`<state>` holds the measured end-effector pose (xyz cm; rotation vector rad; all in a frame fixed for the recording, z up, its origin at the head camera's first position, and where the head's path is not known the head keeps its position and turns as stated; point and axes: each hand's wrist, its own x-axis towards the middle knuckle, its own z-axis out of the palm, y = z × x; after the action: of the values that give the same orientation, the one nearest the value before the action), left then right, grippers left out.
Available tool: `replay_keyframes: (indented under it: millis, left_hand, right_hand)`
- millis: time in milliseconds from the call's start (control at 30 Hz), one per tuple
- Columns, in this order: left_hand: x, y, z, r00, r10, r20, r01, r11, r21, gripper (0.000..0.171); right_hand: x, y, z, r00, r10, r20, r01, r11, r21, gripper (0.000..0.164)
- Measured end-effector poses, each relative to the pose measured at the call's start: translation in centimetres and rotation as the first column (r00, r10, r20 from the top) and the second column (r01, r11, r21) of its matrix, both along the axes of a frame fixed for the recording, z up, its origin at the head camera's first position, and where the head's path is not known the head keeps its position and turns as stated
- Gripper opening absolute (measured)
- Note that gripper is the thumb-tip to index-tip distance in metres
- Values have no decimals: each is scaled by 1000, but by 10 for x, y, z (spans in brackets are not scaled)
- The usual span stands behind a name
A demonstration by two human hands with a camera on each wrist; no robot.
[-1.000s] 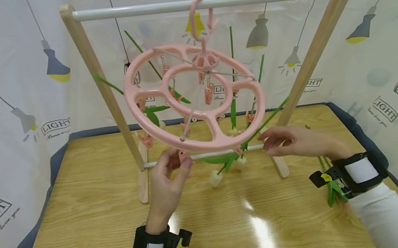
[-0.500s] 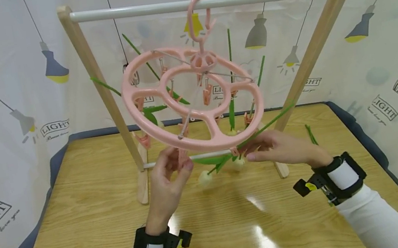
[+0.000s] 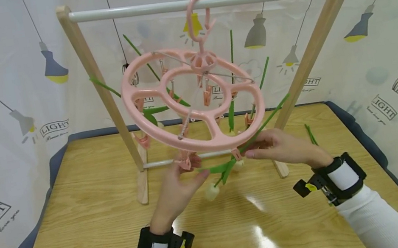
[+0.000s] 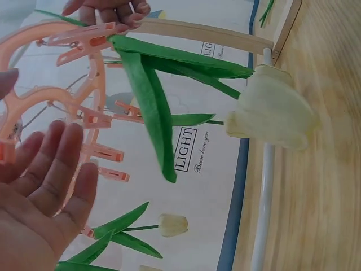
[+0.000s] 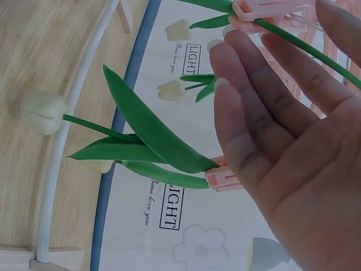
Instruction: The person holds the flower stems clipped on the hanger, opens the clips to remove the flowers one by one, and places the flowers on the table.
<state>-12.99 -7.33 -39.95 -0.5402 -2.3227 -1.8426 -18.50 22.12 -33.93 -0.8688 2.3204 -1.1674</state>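
Note:
A round pink clip hanger (image 3: 202,143) hangs by its hook and carries white artificial tulips in its clips. My left hand (image 3: 176,191) is at the front rim with its fingers spread behind a dangling pink clip (image 3: 185,162); in the left wrist view its fingers (image 4: 67,149) are nearly straight and grip nothing. At the front right, a clip (image 3: 236,154) bites a tulip whose bloom (image 3: 212,191) points down. My right hand (image 3: 281,148) is beside that clip, its fingers extended, with the green stem (image 5: 316,51) passing between thumb and fingers in the right wrist view.
A wooden stand with a white top bar (image 3: 128,11) bears the hanger. Several more tulips hang around the ring, one with its bloom (image 5: 45,113) low in the right wrist view. Loose green stems (image 3: 311,135) lie on the wooden table (image 3: 84,235) beyond my right forearm.
My right hand has moved left to the tulip's clip. My left hand has let go of the dangling clip and spread its fingers. The front tulip has swung slightly.

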Motion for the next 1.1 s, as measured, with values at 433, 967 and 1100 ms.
replay_keyframes:
  millis: [433,967,1100]
  left_hand:
    - [2,18,3,974,-216,71,227,945,-235,62]
    - [5,50,17,985,3,-174,13,996,89,34]
    - [5,45,16,989,14,-149,1,995,103,28]
  right_hand:
    - [6,-14,4,998,39,51,-33,994,-105,29]
    - [12,-30,4,997,66,-47,-69,994,-88,25]
    - [15,-30,6,994,43,-97,-47,998,-39,24]
